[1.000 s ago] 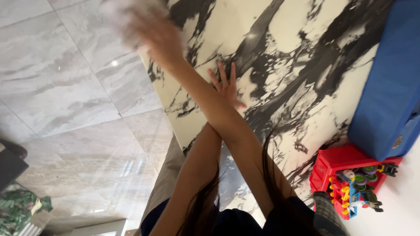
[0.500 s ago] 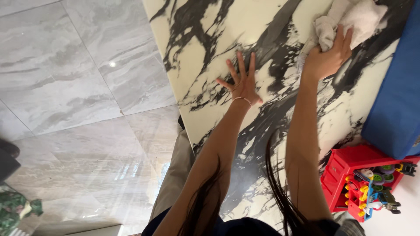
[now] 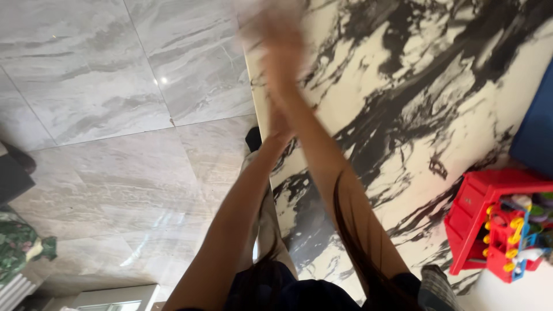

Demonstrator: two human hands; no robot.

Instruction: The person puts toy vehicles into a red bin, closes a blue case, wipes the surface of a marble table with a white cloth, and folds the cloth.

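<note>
Floor: grey marbled tiles (image 3: 103, 86) fill the left half, glossy, with a small light glint.
Far left edge: a dark object and a green patterned thing (image 3: 20, 245) sit low on the floor; too cropped to tell what they are.
Work surface: white slab with black veining (image 3: 415, 115), its edge running diagonally from top centre down to the middle; likely a tabletop seen from above.
Left hand: left hand (image 3: 280, 124) lies near the slab's edge, mostly hidden behind the other forearm; appears pressed flat as a brace for the lean, but whether the fingers are spread or together cannot be told.
Left arm: extended straight from lower left, elbow nearly locked.
Right hand: right hand (image 3: 276, 29) reaches far up along the slab edge, heavily motion-blurred; a pale smear at its tip may be a cloth (image 3: 256, 8), yet the grip cannot be made out.
Right arm: stretched long, crossing above the left wrist, which suits a wide sweep over the surface.
Hair: dark strands hang along the right forearm.
Right side: red plastic toy (image 3: 489, 224) with coloured pegs rests on the slab's lower corner; blue padded item (image 3: 538, 132) just above it, well apart from both hands.
</note>
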